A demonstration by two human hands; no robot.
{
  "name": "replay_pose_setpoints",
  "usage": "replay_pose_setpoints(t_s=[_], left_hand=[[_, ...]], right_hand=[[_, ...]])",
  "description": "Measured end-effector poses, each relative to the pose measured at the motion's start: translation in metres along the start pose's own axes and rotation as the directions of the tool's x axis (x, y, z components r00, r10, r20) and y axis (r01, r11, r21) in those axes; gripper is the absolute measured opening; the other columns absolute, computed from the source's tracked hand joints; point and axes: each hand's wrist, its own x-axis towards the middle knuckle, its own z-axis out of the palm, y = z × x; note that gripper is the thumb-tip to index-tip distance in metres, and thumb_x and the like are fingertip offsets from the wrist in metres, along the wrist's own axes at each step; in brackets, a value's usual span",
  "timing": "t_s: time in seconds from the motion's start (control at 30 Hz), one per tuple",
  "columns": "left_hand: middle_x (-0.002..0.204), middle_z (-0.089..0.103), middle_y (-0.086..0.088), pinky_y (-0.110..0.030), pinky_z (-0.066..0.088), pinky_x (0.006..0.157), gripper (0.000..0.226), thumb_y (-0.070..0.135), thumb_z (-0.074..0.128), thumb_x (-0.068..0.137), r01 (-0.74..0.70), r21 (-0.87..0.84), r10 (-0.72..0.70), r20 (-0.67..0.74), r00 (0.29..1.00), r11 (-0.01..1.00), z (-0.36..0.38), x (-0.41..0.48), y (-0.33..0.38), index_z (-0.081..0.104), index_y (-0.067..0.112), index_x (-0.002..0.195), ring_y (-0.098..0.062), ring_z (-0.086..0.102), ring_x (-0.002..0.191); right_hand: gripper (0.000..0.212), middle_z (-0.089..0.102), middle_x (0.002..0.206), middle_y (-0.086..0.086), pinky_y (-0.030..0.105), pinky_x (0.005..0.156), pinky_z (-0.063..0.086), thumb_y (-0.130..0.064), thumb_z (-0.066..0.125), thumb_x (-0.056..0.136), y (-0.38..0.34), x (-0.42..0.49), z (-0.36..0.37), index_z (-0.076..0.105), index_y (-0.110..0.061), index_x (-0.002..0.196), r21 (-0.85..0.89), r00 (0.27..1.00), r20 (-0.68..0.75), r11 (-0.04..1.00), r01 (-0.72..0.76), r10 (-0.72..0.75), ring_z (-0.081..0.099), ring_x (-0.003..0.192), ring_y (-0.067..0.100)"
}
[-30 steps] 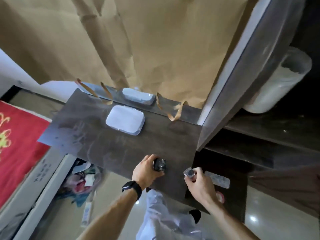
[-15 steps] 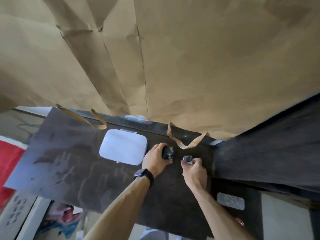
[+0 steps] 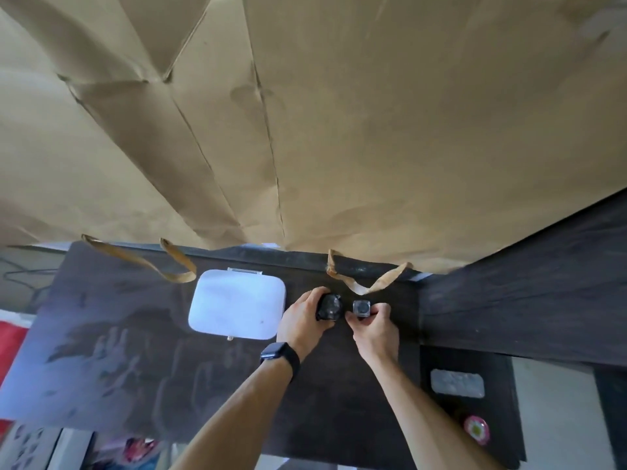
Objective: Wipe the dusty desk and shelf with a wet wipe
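Both hands have moved from the near edge of the tabletop (image 3: 135,374) to its back edge, under the brown paper bags (image 3: 339,130).

Left hand (image 3: 302,320), with a watch (image 3: 280,356) on the wrist, curls round a small dark round container (image 3: 329,307). Right hand (image 3: 376,329) pinches a smaller clear-topped jar (image 3: 360,306). The two items are just beside each other, low over the surface; whether they touch it is not resolvable.

Judgement: small clutter is being shifted to the back, and wiping has not started. A dust film with finger and palm marks covers the left and middle of the tabletop.

No loose wet wipe is in view. The white lidded box (image 3: 237,305), just left of the left hand, may hold them.

In the way:
- that box
- a bag handle (image 3: 369,284) drooping onto the back edge beside the items
- another handle (image 3: 152,262) further left

The shelf (image 3: 526,300) stands at right. Below it lie a grey packet (image 3: 457,383) and a pink round item (image 3: 476,429).
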Motion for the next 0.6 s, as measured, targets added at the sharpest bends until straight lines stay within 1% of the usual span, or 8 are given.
replay_pose_setpoints(t_s=[0.13, 0.27, 0.4, 0.47, 0.5, 0.57, 0.6], left_hand=[[0.13, 0.061, 0.008, -0.027, 0.048, 0.088, 0.058, 0.026, 0.08, 0.078, -0.005, -0.003, 0.005, -0.006, 1.0, 1.0, 0.001, -0.001, 0.003, 0.054, 0.029, 0.131, -0.018, 0.06, 0.113], [0.13, 0.061, 0.012, -0.029, 0.051, 0.09, 0.059, 0.028, 0.079, 0.078, -0.003, 0.008, 0.003, -0.017, 1.0, 1.0, 0.004, -0.001, 0.005, 0.053, 0.032, 0.131, -0.016, 0.061, 0.114], [0.135, 0.059, 0.011, -0.027, 0.049, 0.092, 0.062, 0.029, 0.078, 0.08, 0.003, 0.029, -0.002, -0.014, 1.0, 1.0, 0.006, 0.003, 0.01, 0.051, 0.033, 0.135, -0.015, 0.059, 0.118], [0.144, 0.052, 0.008, -0.026, 0.046, 0.098, 0.071, 0.025, 0.076, 0.082, 0.003, 0.037, -0.004, 0.013, 1.0, 0.999, 0.009, 0.002, 0.01, 0.043, 0.033, 0.144, -0.016, 0.055, 0.125], [0.15, 0.046, 0.005, -0.026, 0.045, 0.102, 0.079, 0.021, 0.074, 0.083, 0.007, 0.037, -0.009, 0.033, 0.999, 0.999, 0.006, 0.0, 0.013, 0.035, 0.033, 0.151, -0.017, 0.052, 0.13], [0.156, 0.036, 0.002, -0.029, 0.043, 0.106, 0.09, 0.015, 0.069, 0.085, 0.05, 0.046, -0.053, 0.063, 0.997, 0.998, 0.001, -0.005, 0.017, 0.019, 0.031, 0.158, -0.021, 0.048, 0.135], [0.156, 0.035, 0.0, -0.03, 0.042, 0.107, 0.091, 0.015, 0.067, 0.085, 0.079, 0.045, -0.082, 0.076, 0.994, 0.996, 0.001, -0.009, 0.018, 0.015, 0.028, 0.159, -0.022, 0.048, 0.134]], right_hand=[[0.04, 0.072, 0.08, -0.001, 0.043, 0.068, 0.058, -0.044, 0.077, 0.076, 0.006, 0.003, 0.001, 0.043, -0.027, 0.091, 0.027, 0.999, 0.054, 1.0, -0.003, 0.002, 0.07, 0.07, 0.022], [0.037, 0.073, 0.084, -0.003, 0.044, 0.066, 0.059, -0.045, 0.074, 0.081, 0.014, 0.006, 0.0, 0.041, -0.031, 0.089, 0.055, 0.995, 0.102, 0.998, 0.006, -0.012, 0.072, 0.069, 0.02], [0.035, 0.074, 0.089, 0.003, 0.042, 0.066, 0.06, -0.03, 0.074, 0.085, 0.013, 0.009, -0.008, 0.04, -0.028, 0.093, 0.063, 0.994, 0.106, 0.998, 0.027, -0.034, 0.073, 0.069, 0.019], [0.036, 0.074, 0.087, 0.004, 0.041, 0.066, 0.06, -0.025, 0.075, 0.084, 0.016, 0.009, -0.015, 0.041, -0.028, 0.095, 0.072, 0.99, 0.136, 0.997, 0.029, -0.039, 0.072, 0.069, 0.017], [0.036, 0.074, 0.087, 0.003, 0.04, 0.069, 0.06, -0.025, 0.074, 0.084, 0.015, 0.005, -0.02, 0.041, -0.028, 0.098, 0.06, 0.986, 0.166, 0.998, 0.019, -0.029, 0.072, 0.072, 0.017], [0.037, 0.073, 0.089, 0.0, 0.036, 0.075, 0.056, -0.028, 0.07, 0.085, 0.012, 0.0, -0.031, 0.043, -0.024, 0.11, 0.0, 0.978, 0.207, 1.0, 0.02, -0.02, 0.07, 0.081, 0.018], [0.039, 0.072, 0.092, -0.002, 0.032, 0.077, 0.052, -0.03, 0.068, 0.087, 0.014, -0.004, -0.036, 0.044, -0.021, 0.116, -0.03, 0.971, 0.237, 0.999, 0.033, -0.025, 0.067, 0.085, 0.018]])
